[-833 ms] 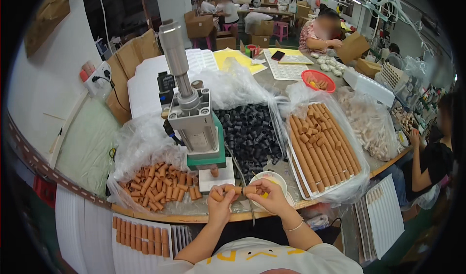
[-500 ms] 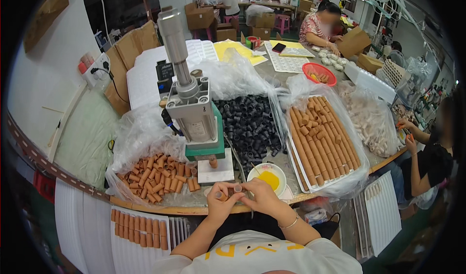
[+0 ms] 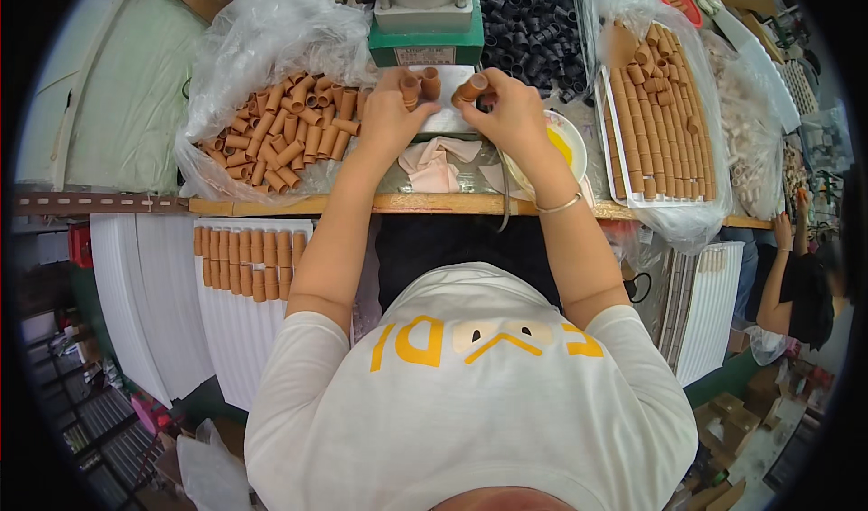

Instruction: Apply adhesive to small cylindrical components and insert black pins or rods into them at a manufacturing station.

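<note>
At the press, my left hand point(image 3: 394, 111) is closed round a short brown tube point(image 3: 410, 89). Just right of it, a second brown tube point(image 3: 431, 83) stands over the pale metal plate point(image 3: 445, 118), close to my left fingertips. My right hand point(image 3: 508, 108) pinches another brown tube point(image 3: 472, 88), tilted, between thumb and fingers above the plate's right side. Behind both hands rises the press's green base point(image 3: 427, 44) with its grey body point(image 3: 423, 4).
Loose brown tubes point(image 3: 287, 131) lie in plastic at left, black fittings point(image 3: 529, 27) behind. A bowl of yellow liquid point(image 3: 579, 140) is beside my right wrist. A pink cloth point(image 3: 434, 165) lies in front of the plate. Trays of tubes stand right point(image 3: 660, 127) and lower left point(image 3: 206, 339).
My view has tipped downward. Both hands have moved forward from the table edge to the press plate and drawn apart, with a tube now in the right hand.
</note>
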